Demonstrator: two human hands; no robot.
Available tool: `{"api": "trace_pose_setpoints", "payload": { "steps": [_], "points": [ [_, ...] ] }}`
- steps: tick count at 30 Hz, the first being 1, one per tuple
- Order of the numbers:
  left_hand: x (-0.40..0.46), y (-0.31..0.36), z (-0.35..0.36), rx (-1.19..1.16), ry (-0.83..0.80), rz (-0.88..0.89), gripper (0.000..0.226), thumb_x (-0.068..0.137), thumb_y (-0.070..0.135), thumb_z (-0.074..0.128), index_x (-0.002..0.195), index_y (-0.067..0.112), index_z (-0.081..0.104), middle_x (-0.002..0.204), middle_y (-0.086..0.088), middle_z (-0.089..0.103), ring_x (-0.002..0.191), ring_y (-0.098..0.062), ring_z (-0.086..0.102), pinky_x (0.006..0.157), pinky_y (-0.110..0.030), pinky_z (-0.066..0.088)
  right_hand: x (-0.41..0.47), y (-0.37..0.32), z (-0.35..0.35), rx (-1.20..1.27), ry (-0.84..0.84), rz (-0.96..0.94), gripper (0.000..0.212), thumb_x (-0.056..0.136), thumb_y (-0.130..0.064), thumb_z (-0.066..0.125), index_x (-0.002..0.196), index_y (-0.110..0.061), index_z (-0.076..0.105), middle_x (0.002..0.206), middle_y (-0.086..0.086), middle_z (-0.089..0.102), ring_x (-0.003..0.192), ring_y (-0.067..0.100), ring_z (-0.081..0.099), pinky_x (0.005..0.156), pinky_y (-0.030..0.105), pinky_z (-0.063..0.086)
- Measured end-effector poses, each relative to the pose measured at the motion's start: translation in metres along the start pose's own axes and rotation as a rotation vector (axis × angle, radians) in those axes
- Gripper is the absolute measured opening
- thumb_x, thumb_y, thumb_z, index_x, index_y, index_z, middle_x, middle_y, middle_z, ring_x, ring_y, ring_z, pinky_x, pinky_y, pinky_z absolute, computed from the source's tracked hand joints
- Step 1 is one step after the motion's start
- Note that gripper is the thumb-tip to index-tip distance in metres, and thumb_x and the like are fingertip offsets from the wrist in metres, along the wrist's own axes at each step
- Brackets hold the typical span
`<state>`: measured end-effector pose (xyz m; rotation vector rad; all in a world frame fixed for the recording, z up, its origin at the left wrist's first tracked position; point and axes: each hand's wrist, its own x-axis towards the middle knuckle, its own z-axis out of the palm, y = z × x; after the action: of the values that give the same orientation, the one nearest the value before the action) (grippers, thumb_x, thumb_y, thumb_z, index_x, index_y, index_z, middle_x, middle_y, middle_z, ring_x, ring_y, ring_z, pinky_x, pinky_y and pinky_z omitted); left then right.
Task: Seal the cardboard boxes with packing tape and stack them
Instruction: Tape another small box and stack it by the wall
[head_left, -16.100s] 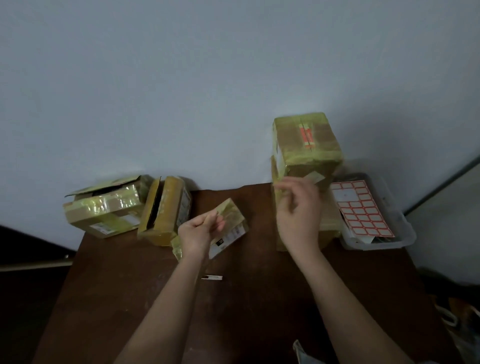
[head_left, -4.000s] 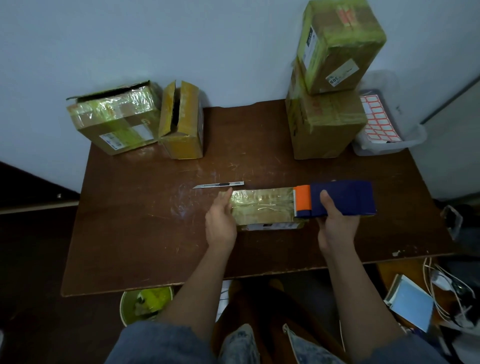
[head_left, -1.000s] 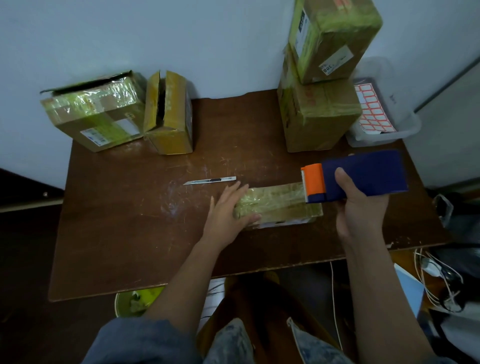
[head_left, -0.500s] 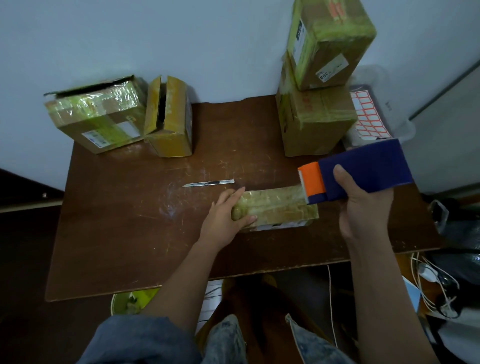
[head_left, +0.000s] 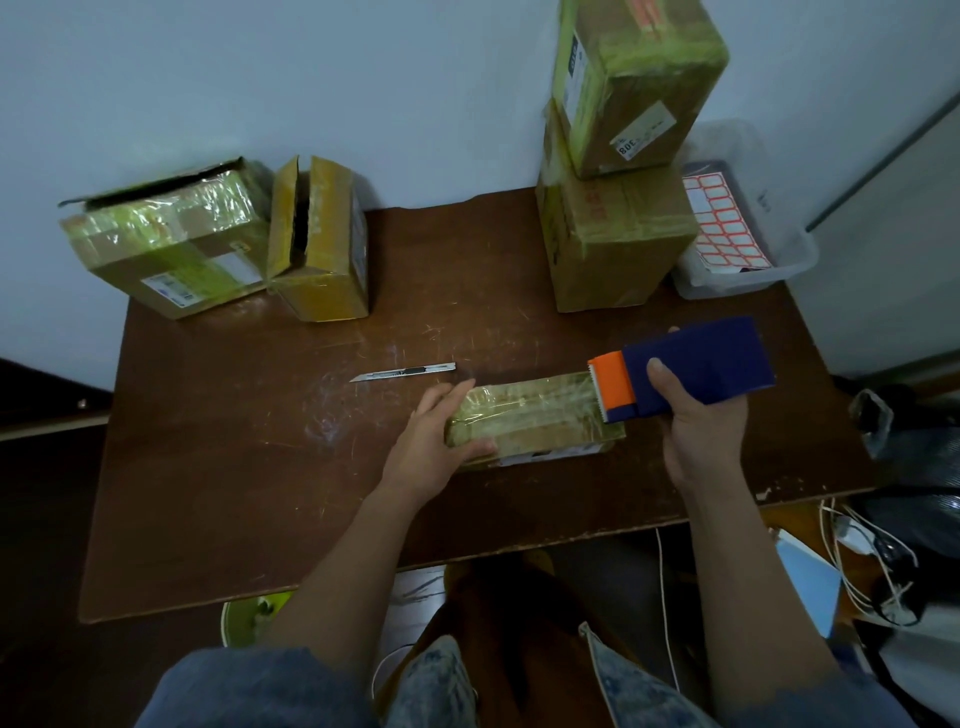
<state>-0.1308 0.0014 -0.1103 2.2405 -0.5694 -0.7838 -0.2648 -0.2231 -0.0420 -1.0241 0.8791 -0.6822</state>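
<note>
A small flat cardboard box (head_left: 540, 415) wrapped in glossy tape lies on the brown table (head_left: 249, 467), near the front middle. My left hand (head_left: 434, 441) holds its left end, thumb on the front side and fingers along the far edge. My right hand (head_left: 698, 421) grips a blue tape dispenser (head_left: 701, 364) with an orange cutter head (head_left: 613, 382). The cutter sits at the box's right end, over its top. Two taped boxes (head_left: 618, 156) stand stacked at the back right.
A box with a loose lid (head_left: 166, 239) and an open yellow box (head_left: 322, 244) sit at the back left. A utility knife (head_left: 402, 371) lies left of the small box. A clear bin holding red-bordered labels (head_left: 727, 228) stands at the back right corner. Cables lie on the floor at right.
The dispenser has come down from a raised tilt, so its cutter now sits at the box's right end. My left hand stays on the box's left end.
</note>
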Motion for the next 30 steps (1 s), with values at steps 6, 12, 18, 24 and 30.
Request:
{"api": "trace_pose_setpoints", "payload": {
  "steps": [6, 12, 18, 24, 30],
  "points": [
    [0.000, 0.000, -0.002, 0.006, -0.016, 0.002, 0.092, 0.063, 0.058, 0.067, 0.146, 0.043, 0.031, 0.130, 0.031, 0.026, 0.131, -0.012, 0.035, 0.110, -0.047, 0.037, 0.007, 0.018, -0.008, 0.004, 0.043, 0.040, 0.053, 0.078, -0.004, 0.075, 0.123, -0.023, 0.054, 0.115, -0.002, 0.065, 0.105, 0.013, 0.067, 0.094, 0.043, 0.054],
    [0.000, 0.001, -0.003, 0.012, -0.013, 0.005, 0.090, 0.065, 0.057, 0.068, 0.146, 0.043, 0.032, 0.131, 0.029, 0.027, 0.130, -0.012, 0.036, 0.108, -0.044, 0.039, 0.015, 0.026, -0.012, 0.016, 0.088, 0.100, 0.056, 0.079, -0.005, 0.074, 0.128, -0.020, 0.050, 0.113, -0.002, 0.064, 0.102, 0.013, 0.066, 0.088, 0.041, 0.056],
    [0.000, 0.000, -0.002, 0.002, -0.004, 0.001, 0.090, 0.066, 0.060, 0.067, 0.146, 0.042, 0.032, 0.137, 0.024, 0.031, 0.130, -0.011, 0.035, 0.109, -0.049, 0.037, 0.017, 0.026, -0.017, 0.010, 0.049, 0.144, 0.041, 0.085, -0.003, 0.068, 0.114, -0.028, 0.053, 0.110, -0.002, 0.064, 0.102, 0.014, 0.065, 0.079, 0.033, 0.056],
    [-0.011, 0.008, 0.005, 0.429, 0.187, 0.094, 0.089, 0.080, 0.059, 0.061, 0.153, 0.024, 0.022, 0.161, 0.001, 0.010, 0.147, -0.013, 0.001, 0.117, -0.044, -0.005, 0.015, 0.031, -0.019, 0.033, 0.037, 0.139, 0.040, 0.086, -0.003, 0.068, 0.113, -0.029, 0.054, 0.108, -0.003, 0.065, 0.097, 0.009, 0.068, 0.088, 0.038, 0.054],
    [-0.030, -0.005, 0.038, 0.573, 0.205, 0.339, 0.058, 0.101, 0.043, 0.031, 0.147, 0.008, 0.033, 0.156, -0.006, 0.029, 0.146, -0.020, 0.023, 0.115, -0.050, 0.030, 0.015, 0.032, -0.017, 0.086, 0.040, 0.147, 0.050, 0.076, -0.012, 0.074, 0.118, -0.027, 0.053, 0.111, -0.002, 0.064, 0.103, 0.013, 0.065, 0.094, 0.043, 0.053]
  ]
}}
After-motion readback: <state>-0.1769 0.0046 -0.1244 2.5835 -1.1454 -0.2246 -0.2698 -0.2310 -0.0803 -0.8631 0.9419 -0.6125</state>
